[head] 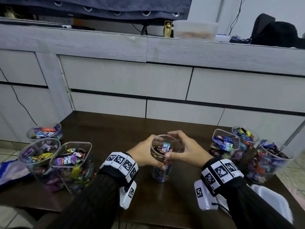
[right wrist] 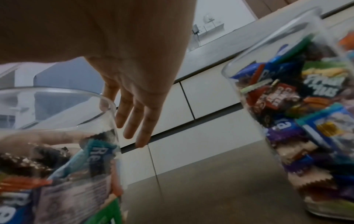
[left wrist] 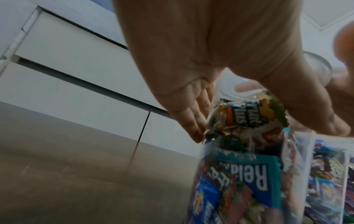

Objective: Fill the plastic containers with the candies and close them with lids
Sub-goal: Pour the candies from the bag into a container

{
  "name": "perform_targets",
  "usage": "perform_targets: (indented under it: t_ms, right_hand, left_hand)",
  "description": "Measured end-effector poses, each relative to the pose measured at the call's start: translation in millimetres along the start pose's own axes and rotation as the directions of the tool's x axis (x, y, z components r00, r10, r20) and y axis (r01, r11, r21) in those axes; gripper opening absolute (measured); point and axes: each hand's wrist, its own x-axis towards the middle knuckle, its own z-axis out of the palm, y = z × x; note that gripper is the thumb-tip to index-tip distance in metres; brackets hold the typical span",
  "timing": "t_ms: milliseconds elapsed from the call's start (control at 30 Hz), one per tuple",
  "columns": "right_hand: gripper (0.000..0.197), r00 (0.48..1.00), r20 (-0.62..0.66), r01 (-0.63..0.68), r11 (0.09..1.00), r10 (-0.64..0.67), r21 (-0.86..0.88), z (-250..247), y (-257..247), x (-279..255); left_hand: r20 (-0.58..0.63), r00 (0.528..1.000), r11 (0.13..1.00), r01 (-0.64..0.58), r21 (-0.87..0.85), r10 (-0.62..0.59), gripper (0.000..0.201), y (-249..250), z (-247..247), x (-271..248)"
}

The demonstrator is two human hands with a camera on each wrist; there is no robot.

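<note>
A tall clear plastic container (head: 162, 172) stands mid-table, filled with wrapped candies (head: 165, 147) to just under its open rim. My left hand (head: 145, 154) grips its upper wall from the left, fingers behind it and thumb in front. In the left wrist view my left hand (left wrist: 210, 60) wraps the container (left wrist: 249, 174). My right hand (head: 186, 149) hovers at the rim's right side; its fingers arch over the opening, its thumb touches the front wall, and it holds nothing I can see. The right wrist view shows my right hand (right wrist: 138, 75) with nearly straight fingers beside the container (right wrist: 67, 159).
Three candy-filled open containers (head: 72, 162) stand at the table's left, and three more (head: 270, 161) at its right. A white lid (head: 274, 200) lies at the near right corner. A blue bag (head: 11, 171) hangs off the left edge. A grey drawer cabinet (head: 132, 76) rises behind the brown table (head: 115, 129).
</note>
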Motion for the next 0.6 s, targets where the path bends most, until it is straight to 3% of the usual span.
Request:
perform_targets:
  t_ms: [133,200,333,400,467,600]
  right_hand:
    - [0.062,0.989,-0.139,0.027,0.987,-0.049,-0.158,-1,-9,1]
    - [0.049,0.971,-0.207,0.073,0.973,-0.12,-0.221,-2,-21,6]
    - [0.022,0.894,-0.309,0.21,0.914,-0.323,-0.348,9,-58,18]
    - [0.018,0.87,-0.285,0.271,0.872,-0.403,-0.407,24,-78,27]
    - [0.019,0.873,-0.219,0.308,0.842,-0.435,-0.443,44,-95,37]
    - [0.027,0.958,-0.081,0.21,0.862,-0.276,-0.461,93,-108,53]
  left_hand:
    - [0.038,0.997,0.993,0.064,0.101,-0.068,0.101,1,-2,-7]
    - [-0.008,0.997,0.991,0.082,0.104,-0.081,0.101,9,-6,-20]
    - [-0.227,0.972,0.998,-0.067,0.003,0.066,0.061,40,-30,-63]
    - [-0.36,0.92,0.982,-0.182,-0.043,0.155,0.043,58,-48,-93]
    - [-0.484,0.85,0.959,-0.274,-0.069,0.208,0.038,73,-68,-126]
    - [-0.755,0.627,0.949,-0.314,-0.019,0.192,0.025,67,-114,-190]
